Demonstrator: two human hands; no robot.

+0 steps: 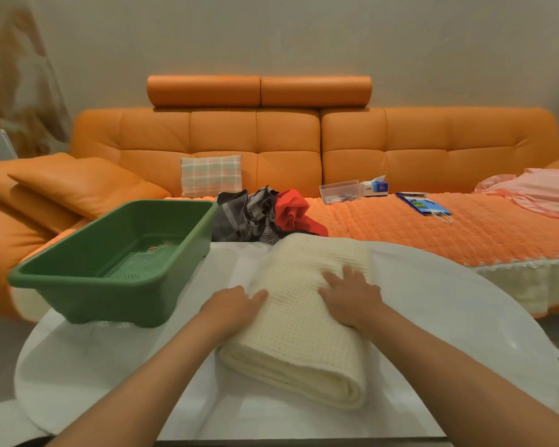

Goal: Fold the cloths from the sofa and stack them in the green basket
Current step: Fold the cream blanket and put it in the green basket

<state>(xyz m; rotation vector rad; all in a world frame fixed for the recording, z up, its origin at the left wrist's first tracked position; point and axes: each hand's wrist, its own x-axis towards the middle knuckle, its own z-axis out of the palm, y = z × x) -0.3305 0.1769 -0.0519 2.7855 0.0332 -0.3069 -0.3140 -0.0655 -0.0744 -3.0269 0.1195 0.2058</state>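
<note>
Hands, left hand (236, 304) and right hand (349, 295), press flat with straight fingers on the folded cream cloth (304, 317) on the white table (449, 317); lifting it loosely toward the green basket (78, 282) could spring the layers open.

Both hands forward, palms down.
Bare forearms reach ahead and converge. The left hand (236, 304) lies flat, fingers pointing forward and rightward. The right hand (352, 295) lies just right of those fingertips, its own fingers straight and spread.
</note>
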